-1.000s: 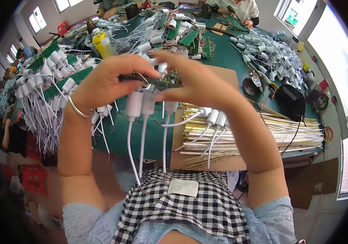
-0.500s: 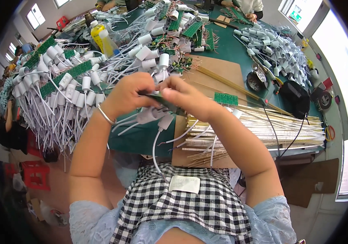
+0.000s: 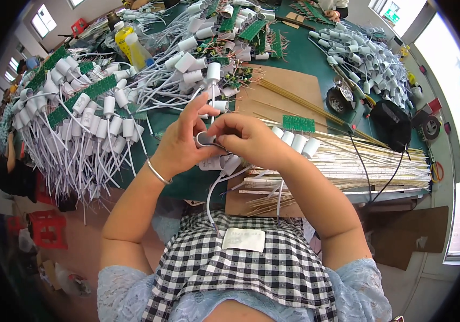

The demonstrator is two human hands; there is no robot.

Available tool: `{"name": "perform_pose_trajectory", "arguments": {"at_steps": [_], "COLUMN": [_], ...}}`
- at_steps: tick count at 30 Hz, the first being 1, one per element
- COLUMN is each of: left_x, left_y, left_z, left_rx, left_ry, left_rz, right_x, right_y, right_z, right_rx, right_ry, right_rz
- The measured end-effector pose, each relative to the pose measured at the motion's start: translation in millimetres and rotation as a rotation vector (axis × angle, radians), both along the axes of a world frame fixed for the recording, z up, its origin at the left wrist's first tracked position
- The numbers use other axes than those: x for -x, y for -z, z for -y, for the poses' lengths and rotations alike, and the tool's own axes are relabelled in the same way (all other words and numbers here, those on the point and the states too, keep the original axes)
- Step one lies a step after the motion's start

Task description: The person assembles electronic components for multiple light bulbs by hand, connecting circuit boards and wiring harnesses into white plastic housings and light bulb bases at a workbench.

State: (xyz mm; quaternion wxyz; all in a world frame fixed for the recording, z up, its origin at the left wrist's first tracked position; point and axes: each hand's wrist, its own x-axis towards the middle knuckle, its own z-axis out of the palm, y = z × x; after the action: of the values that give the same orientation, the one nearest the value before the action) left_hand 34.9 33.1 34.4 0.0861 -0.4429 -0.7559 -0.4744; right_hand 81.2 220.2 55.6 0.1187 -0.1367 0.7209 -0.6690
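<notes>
In front of me, above the table's near edge, my left hand (image 3: pixel 182 140) grips a white cylindrical cap (image 3: pixel 203 139) between thumb and fingers, its open end showing a grey inside. One finger of that hand points up, away from the cap. My right hand (image 3: pixel 248 140) is closed in a pinch at the cap's rim; what its fingertips grip is hidden. Just beneath the hands lie more white caps (image 3: pixel 232 163) with a white cable (image 3: pixel 208 201) hanging onto my checked apron (image 3: pixel 240 268). By my right wrist, a green circuit board strip (image 3: pixel 298 123) adjoins several white caps (image 3: pixel 298 143).
A large heap of white capped cables (image 3: pixel 90 129) covers the left. More caps and boards (image 3: pixel 251 29) pile up at the back. Thin metal strips (image 3: pixel 337 166) lie on a brown board (image 3: pixel 289 88) at right. Beyond stand a soldering iron (image 3: pixel 350 129) and a yellow bottle (image 3: pixel 124 40).
The dark green board piece seen blurred between my hands no longer shows there. My left hand has turned and opened one finger upward, now with a white cap in its grip.
</notes>
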Motion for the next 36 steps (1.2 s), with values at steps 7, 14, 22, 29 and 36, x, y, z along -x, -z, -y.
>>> {"name": "perform_pose_trajectory", "arguments": {"at_steps": [7, 14, 22, 29, 36], "left_x": [-4.5, -5.2, -3.6, -11.6, -25.0], "left_y": [1.2, -16.8, -7.5, -12.2, -6.7], "left_z": [4.6, 0.2, 9.5, 3.3, 2.3], "left_rx": [0.033, 0.272, 0.286, 0.184, 0.103], "left_ry": [0.005, -0.050, -0.082, -0.022, -0.070], "left_rz": [0.011, -0.207, -0.208, -0.465, -0.803], "right_x": [-4.5, -18.4, -55.8, -29.7, -9.7], "right_y": [-10.6, 4.9, 27.1, -9.7, -9.6], "right_z": [-4.3, -2.7, -32.2, -41.6, -32.7], "right_rx": [-0.414, -0.384, -0.646, -0.281, -0.389], "right_ry": [-0.006, 0.180, -0.086, 0.135, -0.324], "right_rz": [-0.453, -0.578, -1.083, -0.434, -0.569]}}
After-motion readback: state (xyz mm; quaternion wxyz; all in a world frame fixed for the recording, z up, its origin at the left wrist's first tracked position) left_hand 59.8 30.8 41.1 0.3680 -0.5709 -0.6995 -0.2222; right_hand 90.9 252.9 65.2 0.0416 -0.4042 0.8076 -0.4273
